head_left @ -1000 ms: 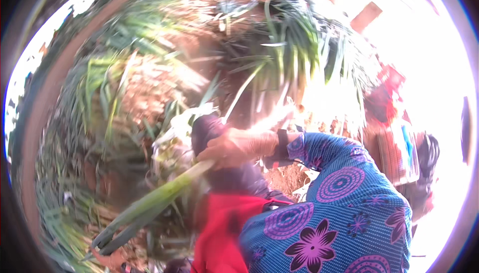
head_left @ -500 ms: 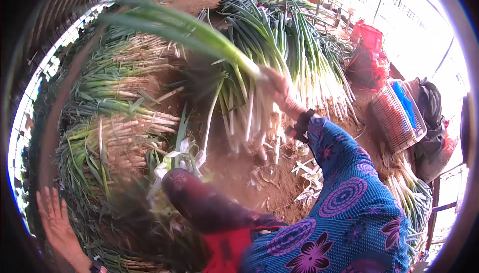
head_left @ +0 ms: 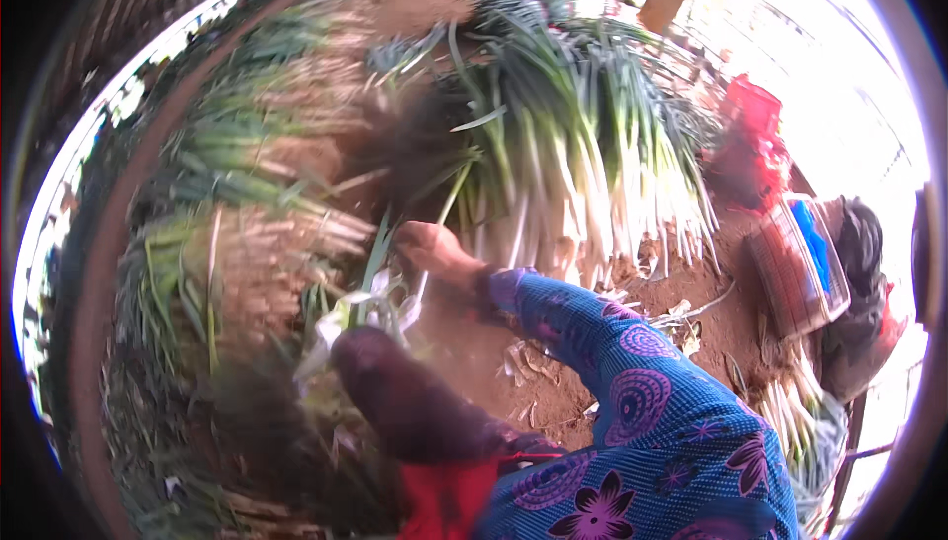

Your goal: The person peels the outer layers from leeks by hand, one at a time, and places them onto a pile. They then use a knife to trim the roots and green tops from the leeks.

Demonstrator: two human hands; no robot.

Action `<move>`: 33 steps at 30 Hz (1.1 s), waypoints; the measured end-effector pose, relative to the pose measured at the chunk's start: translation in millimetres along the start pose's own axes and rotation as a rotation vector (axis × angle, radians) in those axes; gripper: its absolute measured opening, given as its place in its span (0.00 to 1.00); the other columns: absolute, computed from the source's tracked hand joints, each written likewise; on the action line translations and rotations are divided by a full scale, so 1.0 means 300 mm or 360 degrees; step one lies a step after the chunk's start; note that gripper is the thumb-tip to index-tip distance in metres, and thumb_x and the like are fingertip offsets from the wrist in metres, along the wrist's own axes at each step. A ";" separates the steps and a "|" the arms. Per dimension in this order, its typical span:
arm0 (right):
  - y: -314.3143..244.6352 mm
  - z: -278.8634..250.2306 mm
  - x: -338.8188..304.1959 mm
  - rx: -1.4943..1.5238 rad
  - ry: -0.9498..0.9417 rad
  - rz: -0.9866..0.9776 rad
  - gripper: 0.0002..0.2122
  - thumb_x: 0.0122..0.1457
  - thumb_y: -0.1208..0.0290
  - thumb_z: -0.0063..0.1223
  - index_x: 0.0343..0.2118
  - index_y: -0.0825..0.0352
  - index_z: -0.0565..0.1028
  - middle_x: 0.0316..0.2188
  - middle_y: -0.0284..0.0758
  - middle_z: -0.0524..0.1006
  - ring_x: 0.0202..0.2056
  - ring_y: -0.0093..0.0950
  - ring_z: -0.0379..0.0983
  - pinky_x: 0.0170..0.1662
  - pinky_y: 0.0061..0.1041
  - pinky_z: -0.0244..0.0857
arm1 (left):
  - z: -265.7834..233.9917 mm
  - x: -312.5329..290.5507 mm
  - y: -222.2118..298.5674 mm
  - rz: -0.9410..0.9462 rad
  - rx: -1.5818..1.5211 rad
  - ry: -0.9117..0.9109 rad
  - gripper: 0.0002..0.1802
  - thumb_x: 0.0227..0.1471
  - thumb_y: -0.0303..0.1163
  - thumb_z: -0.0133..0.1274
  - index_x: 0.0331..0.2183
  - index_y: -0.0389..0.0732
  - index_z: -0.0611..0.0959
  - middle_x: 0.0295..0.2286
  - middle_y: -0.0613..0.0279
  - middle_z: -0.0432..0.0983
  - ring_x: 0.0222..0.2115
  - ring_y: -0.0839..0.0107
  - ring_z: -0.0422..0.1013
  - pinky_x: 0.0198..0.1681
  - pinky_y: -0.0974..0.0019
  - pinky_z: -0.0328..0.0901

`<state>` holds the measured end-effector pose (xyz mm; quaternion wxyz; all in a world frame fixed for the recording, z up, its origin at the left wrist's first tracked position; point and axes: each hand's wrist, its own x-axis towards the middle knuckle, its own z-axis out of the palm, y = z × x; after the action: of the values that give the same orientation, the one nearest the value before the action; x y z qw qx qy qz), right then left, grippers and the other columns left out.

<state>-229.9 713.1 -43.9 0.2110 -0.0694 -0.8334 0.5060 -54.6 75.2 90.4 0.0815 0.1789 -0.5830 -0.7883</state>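
My right hand [head_left: 432,249], in a blue patterned sleeve, reaches left across the middle with its fingers curled. It lies over a single pale-stemmed green onion [head_left: 457,192], whose stalk shows above and below the hand. Blur and the hand itself hide what the fingers hold, if anything. Just beyond is a large spread of long green onions [head_left: 573,160], white ends toward me. Below the hand, stripped pale leaves [head_left: 321,343] lie beside my dark-covered knee [head_left: 380,372]. My left hand is out of view.
Untrimmed onions with earthy roots [head_left: 267,264] cover the left side. On the right stand a woven basket [head_left: 775,269] with blue cloth inside, a red net bag [head_left: 755,150] and a dark bag [head_left: 857,273]. Another onion bundle [head_left: 795,422] lies at the lower right. Peelings [head_left: 528,367] litter the soil.
My right hand has moved left and down, and the thick green onion it was swinging is no longer in it. My open left hand has left the lower left of the view.
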 end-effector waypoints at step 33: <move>-0.360 2.368 -0.954 0.0456 -0.2319 0.1025 0.16 0.57 0.64 0.48 0.48 0.62 0.71 0.36 0.27 0.74 0.38 0.21 0.71 0.41 0.25 0.63 | -0.357 -0.154 -0.017 0.0029 0.0144 0.1050 0.21 0.55 0.28 0.44 0.50 0.32 0.69 0.34 0.52 0.72 0.36 0.62 0.70 0.38 0.63 0.66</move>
<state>-261.1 -11.2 -313.5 -0.5342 0.0688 -0.6278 0.5619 28.9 -3.1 66.8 0.2651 0.4228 -0.5612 -0.6603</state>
